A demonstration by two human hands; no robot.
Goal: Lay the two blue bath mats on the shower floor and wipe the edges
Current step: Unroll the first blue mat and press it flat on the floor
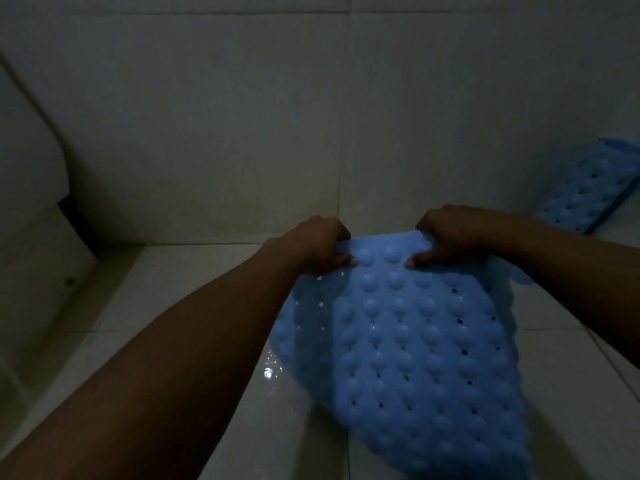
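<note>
A blue bath mat [408, 344] with rows of raised bumps and small holes hangs over the wet tiled shower floor [194, 289]. Both hands grip its far edge: my left hand [313, 245] holds the left part of that edge, my right hand [450, 235] the right part. The mat's far end is lifted off the floor and its near end runs out of the frame's bottom. A second blue bath mat [588, 192] stands tilted against the wall at the far right, partly cut off by the frame.
Pale tiled walls [242, 116] close the space ahead and to the right. A raised white ledge [31, 258] runs along the left, with a dark gap at its far end. Water glints on the floor tile beside the held mat.
</note>
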